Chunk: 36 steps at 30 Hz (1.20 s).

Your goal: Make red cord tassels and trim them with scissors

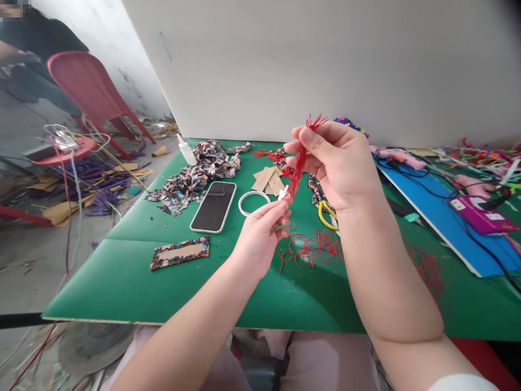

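Observation:
My right hand (pixel 340 163) is raised above the green table (pixel 122 271) and pinches a bundle of red threads (pixel 300 163) between thumb and fingers, with the thread tips sticking out above. Below it, my left hand (pixel 260 233) pinches the lower end of the same bundle, where a small white piece (pixel 284 192) sits. Loose red thread (pixel 313 247) lies tangled on the table under my hands.
On the table lie a phone (pixel 214 206), a white ring (pixel 253 202), cardboard pieces (pixel 268 180), floral fabric scraps (pixel 195 174), a fabric-covered frame (pixel 179 253), yellow-handled scissors (pixel 326 214), a glue bottle (pixel 186 150). Pink glue guns (pixel 401 157), a blue board (pixel 439 217) sit right. A red chair (pixel 89 87) stands left.

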Motion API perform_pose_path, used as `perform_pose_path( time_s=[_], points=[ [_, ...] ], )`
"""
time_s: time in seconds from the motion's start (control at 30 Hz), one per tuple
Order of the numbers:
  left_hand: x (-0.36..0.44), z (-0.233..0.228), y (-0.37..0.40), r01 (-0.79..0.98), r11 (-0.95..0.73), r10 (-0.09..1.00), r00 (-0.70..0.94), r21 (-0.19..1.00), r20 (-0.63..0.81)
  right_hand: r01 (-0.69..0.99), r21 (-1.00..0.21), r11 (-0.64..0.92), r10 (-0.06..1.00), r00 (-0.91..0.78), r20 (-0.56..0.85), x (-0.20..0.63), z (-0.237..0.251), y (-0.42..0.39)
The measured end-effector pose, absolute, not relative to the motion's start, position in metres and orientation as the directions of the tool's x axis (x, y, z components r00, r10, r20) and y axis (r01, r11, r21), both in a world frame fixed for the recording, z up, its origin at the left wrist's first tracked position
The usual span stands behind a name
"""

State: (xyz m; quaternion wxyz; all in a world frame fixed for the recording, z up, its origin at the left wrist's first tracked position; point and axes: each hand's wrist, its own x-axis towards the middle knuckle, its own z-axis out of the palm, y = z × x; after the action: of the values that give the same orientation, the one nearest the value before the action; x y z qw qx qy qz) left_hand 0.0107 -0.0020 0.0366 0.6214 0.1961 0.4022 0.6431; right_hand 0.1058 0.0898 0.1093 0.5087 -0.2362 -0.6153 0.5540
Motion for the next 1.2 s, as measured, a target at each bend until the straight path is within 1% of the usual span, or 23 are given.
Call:
perform_pose_path(
  time_s=[0.13,0.27,0.4,0.63,0.9,1.2],
  points=[
    [0.0073,0.0352,0.001,-0.714,0.068,0.963,-0.136,0.697,-0.233,-0.288,-0.919,0.269,0.845,-0.386,0.369,0.1042,0.1089,0.0888],
    [0.0061,0.0347,0.0017,-0.726,0.078,0.966,-0.115,0.684,-0.233,-0.292,-0.919,0.264,0.845,-0.39,0.366,0.1025,0.1092,0.0875],
    [0.0065,0.034,0.002,-0.716,0.103,0.957,-0.118,0.69,-0.265,-0.292,-0.918,0.268,0.844,-0.389,0.37,0.1017,0.109,0.0869],
    [0.0046,0.0338,0.0021,-0.68,0.17,0.96,-0.05,0.713,-0.276,-0.3,-0.919,0.257,0.836,-0.407,0.367,0.1035,0.1093,0.0874],
    [0.0022,0.0351,0.0031,-0.6,0.184,0.946,-0.107,0.778,-0.306,-0.273,-0.928,0.256,0.846,-0.402,0.351,0.1045,0.1105,0.0876],
    [0.0018,0.032,0.0039,-0.602,0.173,0.944,-0.126,0.779,-0.306,-0.271,-0.926,0.263,0.849,-0.391,0.356,0.1035,0.1101,0.0891]
  ],
)
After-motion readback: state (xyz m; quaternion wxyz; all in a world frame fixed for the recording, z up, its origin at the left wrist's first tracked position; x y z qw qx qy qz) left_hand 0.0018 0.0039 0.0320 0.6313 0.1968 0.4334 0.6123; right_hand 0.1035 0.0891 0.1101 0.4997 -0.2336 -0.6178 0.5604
